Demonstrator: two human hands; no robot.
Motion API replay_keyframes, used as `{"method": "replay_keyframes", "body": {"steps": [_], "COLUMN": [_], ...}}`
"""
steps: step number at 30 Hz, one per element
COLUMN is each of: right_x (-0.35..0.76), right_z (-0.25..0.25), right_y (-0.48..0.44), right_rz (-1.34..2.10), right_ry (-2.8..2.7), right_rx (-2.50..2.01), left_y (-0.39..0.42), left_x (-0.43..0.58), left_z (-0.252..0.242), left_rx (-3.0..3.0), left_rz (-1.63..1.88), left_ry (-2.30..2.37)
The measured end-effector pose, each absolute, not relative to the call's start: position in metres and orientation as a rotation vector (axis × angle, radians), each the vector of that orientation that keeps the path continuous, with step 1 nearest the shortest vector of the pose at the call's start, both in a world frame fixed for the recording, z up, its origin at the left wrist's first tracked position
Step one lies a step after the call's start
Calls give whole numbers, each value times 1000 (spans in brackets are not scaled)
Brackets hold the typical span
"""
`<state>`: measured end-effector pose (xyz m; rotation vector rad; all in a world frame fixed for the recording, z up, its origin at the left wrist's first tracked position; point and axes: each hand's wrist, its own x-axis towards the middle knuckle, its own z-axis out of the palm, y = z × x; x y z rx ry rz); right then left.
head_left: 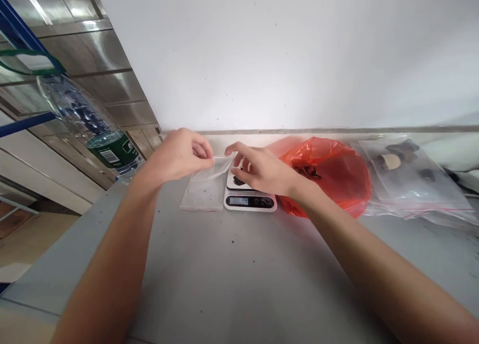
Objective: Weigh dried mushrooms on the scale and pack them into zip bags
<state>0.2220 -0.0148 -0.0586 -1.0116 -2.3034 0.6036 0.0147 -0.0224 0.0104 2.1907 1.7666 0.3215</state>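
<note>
My left hand [183, 154] is closed, with thumb and fingertips pinching the upper edge of a small clear plastic bag [204, 194]. The bag lies on the grey table against the left side of a white digital scale [226, 204]. My right hand [262, 169] hovers over the scale's platform, its fingers bent and apart. Its index fingertip is close to the bag's upper right corner; whether they touch I cannot tell. Dark pieces [238, 181] sit on the platform, partly hidden by that hand. The scale's display [238, 201] is lit, but its digits are too blurred to read.
Right of the scale stands an open red plastic bag [337, 184] with dark bits inside. Beyond it lie clear zip bags [411, 184] holding dark and tan pieces. A large plastic bottle [112, 144] is at left. A white wall [280, 60] rises behind the table [224, 279].
</note>
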Motion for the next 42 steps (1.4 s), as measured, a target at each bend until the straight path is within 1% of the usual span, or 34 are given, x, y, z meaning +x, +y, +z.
{"method": "replay_keyframes", "body": {"steps": [3,6,8,11,12,14,17,21,26,28,30,33,35,40,42], "right_x": [225,225,222,214,213,211,214,218,217,219,225,236,240,229,222], "right_z": [-56,-51,-50,-50,-50,-51,-50,-50,-43,-38,-33,-31,-34,-40,-42], "right_y": [-16,-19,-20,-21,-21,-21,-23,-23,-22,-21,-19,-13,-9,-7,-8], "right_rz": [591,690,762,728,716,742,814,874,953,907,729,505,529,771,769], "right_ry": [-2263,-2343,-2333,-2154,-2091,-1983,-1903,-1915,-1908,-1854,-1804,-1887,-1979,-2161,-2231], "right_rx": [-1003,-985,-1067,-1215,-1217,-1176,-1142,-1094,-1141,-1241,-1431,-1735,-1853,-1971,-2028], "left_y": [-20,-19,-19,-21,-22,-22,-20,-17,-19,-18,-16,-11,-10,-9,-9], "left_x": [16,16,16,15,15,14,14,15,12,9,4,-4,-7,-5,-3], "left_z": [9,7,6,4,4,2,-2,-6,-3,-1,0,-2,-4,-7,-7], "left_rx": [2159,2182,2238,2417,2470,2515,2488,2462,2398,2368,2334,2274,2236,2219,2216], "left_rz": [354,395,484,611,580,403,164,94,36,-23,-85,-150,-196,-259,-273], "left_ry": [1795,1775,1765,1610,1522,1379,1298,1267,1450,1514,1558,1602,1631,1634,1632]}}
